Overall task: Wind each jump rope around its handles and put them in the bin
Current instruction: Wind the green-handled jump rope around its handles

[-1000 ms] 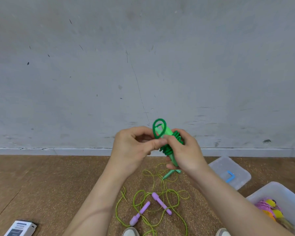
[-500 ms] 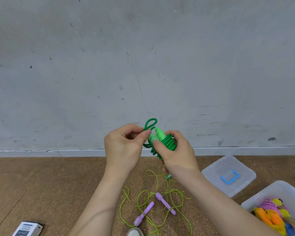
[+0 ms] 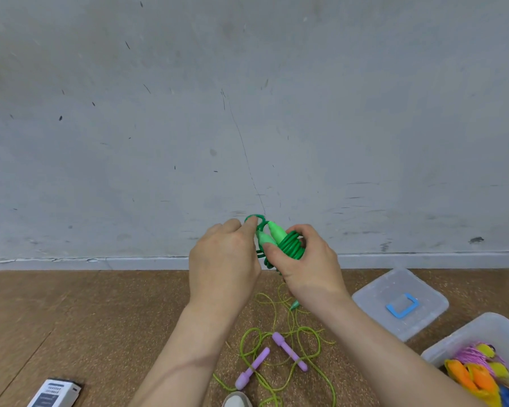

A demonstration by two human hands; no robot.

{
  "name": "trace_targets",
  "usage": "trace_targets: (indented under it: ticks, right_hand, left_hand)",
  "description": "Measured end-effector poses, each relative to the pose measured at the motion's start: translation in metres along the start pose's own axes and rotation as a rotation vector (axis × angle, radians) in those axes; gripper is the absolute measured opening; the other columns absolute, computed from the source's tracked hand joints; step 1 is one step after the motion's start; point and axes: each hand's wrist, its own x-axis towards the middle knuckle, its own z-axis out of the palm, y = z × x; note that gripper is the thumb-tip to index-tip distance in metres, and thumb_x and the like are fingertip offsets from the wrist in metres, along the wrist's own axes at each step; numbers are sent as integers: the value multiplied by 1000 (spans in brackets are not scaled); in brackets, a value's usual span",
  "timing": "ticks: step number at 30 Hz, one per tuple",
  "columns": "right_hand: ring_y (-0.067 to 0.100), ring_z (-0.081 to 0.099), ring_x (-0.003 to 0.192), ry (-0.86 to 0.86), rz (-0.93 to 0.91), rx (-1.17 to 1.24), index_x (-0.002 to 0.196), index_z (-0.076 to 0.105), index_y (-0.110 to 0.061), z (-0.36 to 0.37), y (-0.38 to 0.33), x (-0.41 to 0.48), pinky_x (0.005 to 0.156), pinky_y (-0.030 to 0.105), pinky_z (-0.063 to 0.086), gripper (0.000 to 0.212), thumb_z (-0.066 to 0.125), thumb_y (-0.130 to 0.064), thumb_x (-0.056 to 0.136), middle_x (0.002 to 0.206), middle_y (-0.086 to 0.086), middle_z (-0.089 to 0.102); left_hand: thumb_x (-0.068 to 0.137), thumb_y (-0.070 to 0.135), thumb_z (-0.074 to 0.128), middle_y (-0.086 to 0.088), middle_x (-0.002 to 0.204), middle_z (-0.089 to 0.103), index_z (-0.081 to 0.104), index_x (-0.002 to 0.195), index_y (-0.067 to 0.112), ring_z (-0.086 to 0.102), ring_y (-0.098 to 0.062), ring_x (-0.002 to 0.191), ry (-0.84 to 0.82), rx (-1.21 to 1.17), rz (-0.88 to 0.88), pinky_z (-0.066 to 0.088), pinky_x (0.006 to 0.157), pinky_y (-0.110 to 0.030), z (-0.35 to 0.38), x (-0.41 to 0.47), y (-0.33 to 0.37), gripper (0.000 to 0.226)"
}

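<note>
A green jump rope is coiled around its two light-green handles, held up in front of the wall. My right hand grips the coiled bundle, thumb across the wraps. My left hand pinches the rope's last small loop at the top of the handles. On the floor below lies a loose yellow-green rope with purple handles. At the lower right, the clear bin holds several wound ropes in pink, yellow and orange.
The bin's clear lid with a blue latch lies on the cork floor to the right. A small white box sits at the lower left. A shoe tip shows at the bottom edge. The grey wall stands close ahead.
Both hands with the green bundle have shifted slightly left and lower in view. The end loop in my left fingers has shrunk and been drawn closer to the handles.
</note>
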Motion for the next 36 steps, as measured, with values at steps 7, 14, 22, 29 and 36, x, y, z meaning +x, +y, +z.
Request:
trace_targets:
  ticks: [7,14,22,29,36]
  right_hand:
    - [22,63,69,-31,48,-6,106,53,-29,-2,7,6,62,40,55,51,63,-61,68,85,-4,64]
    - [28,65,73,-1,63,-13,104,53,-26,-15,15,18,65,47,57,62,57,-69,60,87,0,65]
    - [23,61,72,-73,-14,-87,108,52,-24,-18,12,14,62,43,56,53,64,-62,73,84,-3,60]
    - [24,63,73,-73,15,41,107,53,-27,-9,5,8,65,49,58,64,60,-72,63,86,-1,63]
    - [21,59,85,-34,-59,-214,114,50,-25,-4,-1,-3,72,40,50,54,61,-64,79,94,-3,62]
  left_hand:
    - [95,12,48,-6,104,63,33,147,20,59,-31,93,-47,-215,-28,34,67,-33,5,1,-3,55]
    - [78,15,75,6,86,62,68,101,23,60,-16,80,-306,-521,10,49,76,-32,8,-1,-5,25]
    - [70,6,80,1,68,72,77,87,15,59,1,60,-440,-1188,-278,44,60,-13,-4,2,-1,20]
    - [75,12,76,-4,60,63,73,100,16,46,-7,48,-108,-1371,-612,41,49,-17,5,8,-1,25]
    - [91,33,59,-2,94,71,66,120,28,63,-23,92,-184,-289,-232,45,74,-31,-2,8,3,29]
